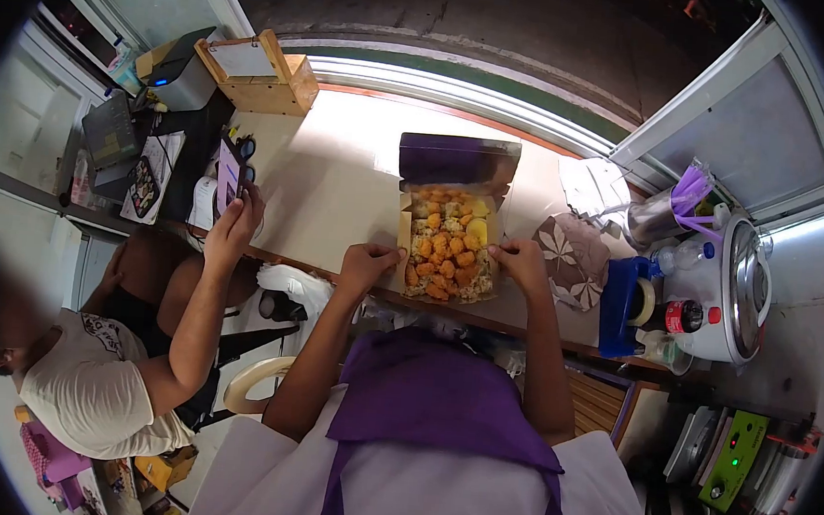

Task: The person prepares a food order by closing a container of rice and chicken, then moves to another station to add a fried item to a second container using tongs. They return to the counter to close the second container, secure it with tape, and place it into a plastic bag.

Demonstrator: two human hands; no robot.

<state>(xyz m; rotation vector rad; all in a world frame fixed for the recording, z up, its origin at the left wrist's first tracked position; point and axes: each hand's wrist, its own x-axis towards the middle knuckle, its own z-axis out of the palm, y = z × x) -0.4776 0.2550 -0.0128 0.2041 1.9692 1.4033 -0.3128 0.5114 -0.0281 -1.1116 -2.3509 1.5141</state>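
Head view: my left hand [370, 266] pinches the left edge of the open food box [403, 230], my right hand [526, 265] its right edge. This box sits on the counter [341, 174], purple lid [458, 161] raised at its far side; a patterned cloth [573, 261] lies right of it.

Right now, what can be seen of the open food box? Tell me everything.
The food box, apparently cardboard, lies flat and open on the pale table, close to its near edge. The walls look tan inside; the purple lid is folded back on the far side. Orange pieces cover much of the rice-like grains, with yellow slices toward the far right. The left hand pinches the box's left side, the right hand its right.
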